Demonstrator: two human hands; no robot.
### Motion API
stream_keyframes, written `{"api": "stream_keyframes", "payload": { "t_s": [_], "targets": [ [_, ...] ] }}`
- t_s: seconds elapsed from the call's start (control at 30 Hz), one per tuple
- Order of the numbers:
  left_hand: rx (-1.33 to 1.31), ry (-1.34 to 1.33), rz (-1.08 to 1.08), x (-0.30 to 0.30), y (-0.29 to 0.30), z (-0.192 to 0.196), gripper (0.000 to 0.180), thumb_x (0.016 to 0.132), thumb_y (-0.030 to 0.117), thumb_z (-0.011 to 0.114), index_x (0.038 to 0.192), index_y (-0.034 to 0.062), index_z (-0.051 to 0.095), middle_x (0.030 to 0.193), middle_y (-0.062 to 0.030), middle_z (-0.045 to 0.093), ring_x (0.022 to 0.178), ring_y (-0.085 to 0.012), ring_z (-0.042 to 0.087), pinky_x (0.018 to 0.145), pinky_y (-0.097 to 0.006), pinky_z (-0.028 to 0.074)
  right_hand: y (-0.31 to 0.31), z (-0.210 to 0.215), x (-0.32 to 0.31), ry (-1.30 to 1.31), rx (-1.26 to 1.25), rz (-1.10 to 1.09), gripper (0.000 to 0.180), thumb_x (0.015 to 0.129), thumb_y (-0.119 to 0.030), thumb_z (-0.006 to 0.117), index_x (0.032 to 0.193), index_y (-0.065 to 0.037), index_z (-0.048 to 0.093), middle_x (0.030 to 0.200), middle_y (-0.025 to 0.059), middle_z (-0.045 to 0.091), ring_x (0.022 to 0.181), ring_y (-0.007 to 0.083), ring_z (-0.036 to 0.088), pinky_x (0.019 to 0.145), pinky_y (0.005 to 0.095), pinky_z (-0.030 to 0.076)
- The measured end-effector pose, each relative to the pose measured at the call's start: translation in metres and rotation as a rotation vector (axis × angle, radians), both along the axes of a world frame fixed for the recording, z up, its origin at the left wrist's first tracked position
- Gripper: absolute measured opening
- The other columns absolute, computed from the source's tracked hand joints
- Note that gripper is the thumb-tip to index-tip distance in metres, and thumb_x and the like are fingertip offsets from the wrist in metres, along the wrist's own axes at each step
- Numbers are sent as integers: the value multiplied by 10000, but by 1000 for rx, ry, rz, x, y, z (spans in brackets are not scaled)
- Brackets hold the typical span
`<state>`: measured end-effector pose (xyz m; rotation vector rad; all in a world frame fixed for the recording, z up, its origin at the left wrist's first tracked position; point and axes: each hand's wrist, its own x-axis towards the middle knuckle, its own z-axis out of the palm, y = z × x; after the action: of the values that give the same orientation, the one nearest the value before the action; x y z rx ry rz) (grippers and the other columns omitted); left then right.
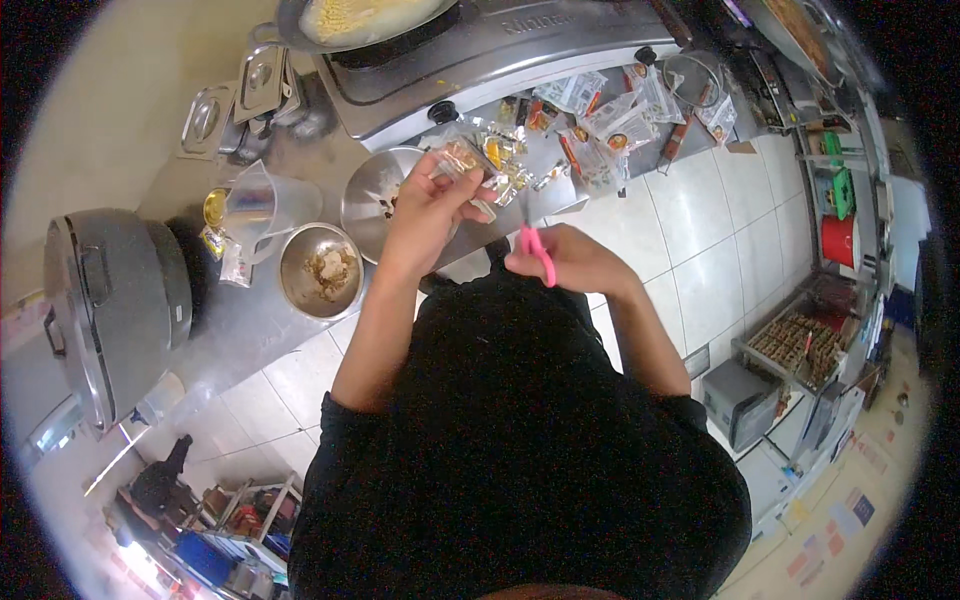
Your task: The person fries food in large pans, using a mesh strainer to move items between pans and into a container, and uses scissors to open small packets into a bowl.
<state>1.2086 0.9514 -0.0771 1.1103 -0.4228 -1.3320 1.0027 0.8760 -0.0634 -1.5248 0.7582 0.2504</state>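
Note:
My left hand (432, 208) is closed around a small clear packet (462, 156) with something orange-brown inside, held over the counter's front edge. In my right hand (578, 262) is a pair of scissors with pink handles (541, 256), the blades pointing away from me toward the packets. A large steel bowl (354, 200) with dark bits in it lies partly behind my left hand. To its left a smaller steel bowl (292, 284) holds light powder and brown seasoning. Several torn silver sachets (515, 180) lie beyond my hands.
Opened noodle packets (615, 125) spread along the counter to the right. A gas stove (480, 75) carries a pan (290, 25) of yellow noodles at the back. On the left are a clear plastic jug (285, 195), steel lidded containers (207, 120) and a big cooker (115, 300).

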Motion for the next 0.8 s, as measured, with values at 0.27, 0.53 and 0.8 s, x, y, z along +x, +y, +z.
{"api": "stream_keyframes", "payload": {
  "t_s": [0.27,0.53,0.8],
  "targets": [
    [16,-173,-180,16,27,16,425,846,18,723,1231,9,543,959,-102,700,799,-154,682,681,-268,579,27,22,20,33,-6,-13,593,797,-591,713,711,-5,682,626,43,620,584,117,578,542,262,448],
    [-9,-255,-131,22,46,27,314,847,-13,700,1148,-28,612,943,-119,717,791,-138,692,713,-264,579,48,27,29,71,-44,-8,567,804,-565,725,671,-20,640,575,19,566,545,104,530,503,262,399],
    [40,-158,-129,25,59,29,313,832,-28,716,1134,-40,630,961,-111,713,806,-152,694,731,-273,585,52,35,29,108,-86,8,677,753,-648,726,525,-31,568,487,11,490,491,120,485,477,291,369]
  ]
}}
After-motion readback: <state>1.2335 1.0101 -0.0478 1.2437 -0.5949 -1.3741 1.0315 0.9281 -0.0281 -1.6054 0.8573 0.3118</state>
